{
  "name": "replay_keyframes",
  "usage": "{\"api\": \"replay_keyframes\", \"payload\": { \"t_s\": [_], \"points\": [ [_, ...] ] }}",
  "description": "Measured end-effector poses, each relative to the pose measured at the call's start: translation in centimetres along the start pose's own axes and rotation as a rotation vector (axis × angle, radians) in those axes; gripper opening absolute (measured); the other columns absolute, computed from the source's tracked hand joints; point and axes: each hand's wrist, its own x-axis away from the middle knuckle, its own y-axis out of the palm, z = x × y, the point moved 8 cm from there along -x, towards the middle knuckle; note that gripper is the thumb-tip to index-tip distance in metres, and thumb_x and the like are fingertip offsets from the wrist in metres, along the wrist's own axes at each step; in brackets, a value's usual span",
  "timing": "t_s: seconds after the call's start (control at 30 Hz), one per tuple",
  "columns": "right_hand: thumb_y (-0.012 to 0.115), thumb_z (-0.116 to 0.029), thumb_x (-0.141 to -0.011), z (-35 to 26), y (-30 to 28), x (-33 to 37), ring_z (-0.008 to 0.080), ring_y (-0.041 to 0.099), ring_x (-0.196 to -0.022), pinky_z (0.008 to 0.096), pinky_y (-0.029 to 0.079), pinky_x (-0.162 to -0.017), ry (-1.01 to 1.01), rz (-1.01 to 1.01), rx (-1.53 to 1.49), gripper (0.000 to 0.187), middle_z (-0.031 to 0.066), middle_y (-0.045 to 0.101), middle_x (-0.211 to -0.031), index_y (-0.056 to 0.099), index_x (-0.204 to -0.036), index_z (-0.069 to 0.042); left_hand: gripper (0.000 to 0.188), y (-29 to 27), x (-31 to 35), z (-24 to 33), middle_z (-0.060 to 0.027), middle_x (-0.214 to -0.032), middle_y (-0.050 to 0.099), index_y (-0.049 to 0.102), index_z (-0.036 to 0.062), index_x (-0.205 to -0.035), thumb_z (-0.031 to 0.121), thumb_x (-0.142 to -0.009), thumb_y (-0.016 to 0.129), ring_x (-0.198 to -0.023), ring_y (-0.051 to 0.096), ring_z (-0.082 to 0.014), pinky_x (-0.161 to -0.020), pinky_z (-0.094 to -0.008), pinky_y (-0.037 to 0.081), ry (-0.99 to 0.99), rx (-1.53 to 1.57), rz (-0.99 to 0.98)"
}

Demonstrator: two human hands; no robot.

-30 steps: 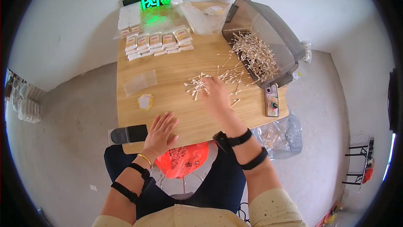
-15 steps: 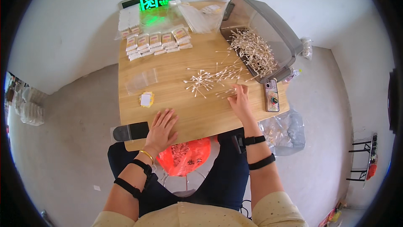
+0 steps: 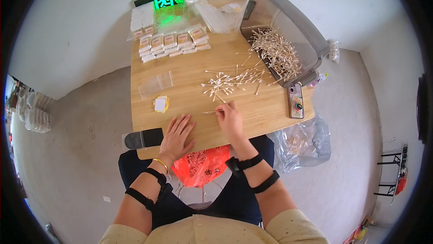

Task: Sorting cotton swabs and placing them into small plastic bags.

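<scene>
My left hand (image 3: 177, 135) lies flat on the wooden table's near edge, fingers spread and nothing in it. Farther right, my right hand (image 3: 229, 120) pinches cotton swabs (image 3: 209, 112), whose tips point left from the fingers; how many it holds I cannot make out. Just beyond that hand spreads a loose heap of cotton swabs (image 3: 221, 84). A grey see-through bin (image 3: 288, 14) lies tipped on its side at the back right, with a big pile of swabs (image 3: 277, 54) spilling toward its mouth. A small stack of white and yellow cards (image 3: 160, 104) sits beyond my left hand.
Packed swab packets (image 3: 170, 41) stand in rows at the back left, beside clear plastic bags (image 3: 216, 16). A clear zip bag (image 3: 155, 84) lies left. A phone (image 3: 296, 102) rests by the right edge. A red bag (image 3: 200, 167) hangs below the table; a clear bag (image 3: 302, 147) is at right.
My right hand has moved left and nearer to me, from beside the phone to below the loose heap, carrying swabs. My left hand has stayed flat on the table.
</scene>
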Motion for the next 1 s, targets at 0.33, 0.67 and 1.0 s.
{"api": "replay_keyframes", "payload": {
  "t_s": [0.33, 0.67, 1.0],
  "points": [
    [0.076, -0.005, -0.082, -1.7, -0.7, -4.2, 0.0341, 0.062, -0.101, 0.0433, 0.053, -0.089, -0.069, 0.031, 0.101, 0.035, 0.0149, 0.057, -0.113, 0.064, -0.114, -0.012, 0.075, 0.0, 0.1, 0.0, -0.0157, -0.169, 0.026, 0.036, 0.0105, -0.159, 0.032, -0.094, 0.067, -0.156, 0.026, -0.0327, -0.13, -0.0498, 0.019, 0.02, 0.018, 0.041],
    [0.079, -0.01, -0.081, -0.7, 0.4, -7.5, 0.0344, 0.058, -0.105, 0.0457, 0.05, -0.091, -0.143, -0.046, 0.229, 0.015, 0.0096, 0.06, -0.101, 0.072, -0.094, -0.011, 0.076, 2.3, -3.6, 5.2, -0.0179, -0.171, 0.021, 0.029, 0.0016, -0.162, 0.045, -0.103, 0.051, -0.16, 0.014, -0.0368, -0.129, -0.0543, 0.011, -0.145, -0.038, 0.05],
    [0.075, -0.01, -0.083, -3.6, 1.8, -3.6, 0.0332, 0.057, -0.105, 0.0466, 0.047, -0.092, -0.37, -0.162, 0.091, 0.009, 0.0078, 0.062, -0.102, 0.071, -0.091, -0.012, 0.081, 3.3, -3.3, 4.9, -0.0191, -0.17, 0.022, 0.027, -0.002, -0.161, 0.048, -0.103, 0.052, -0.159, 0.016, -0.0366, -0.129, -0.0548, 0.012, 0.006, -0.041, -0.015]
  ]
}}
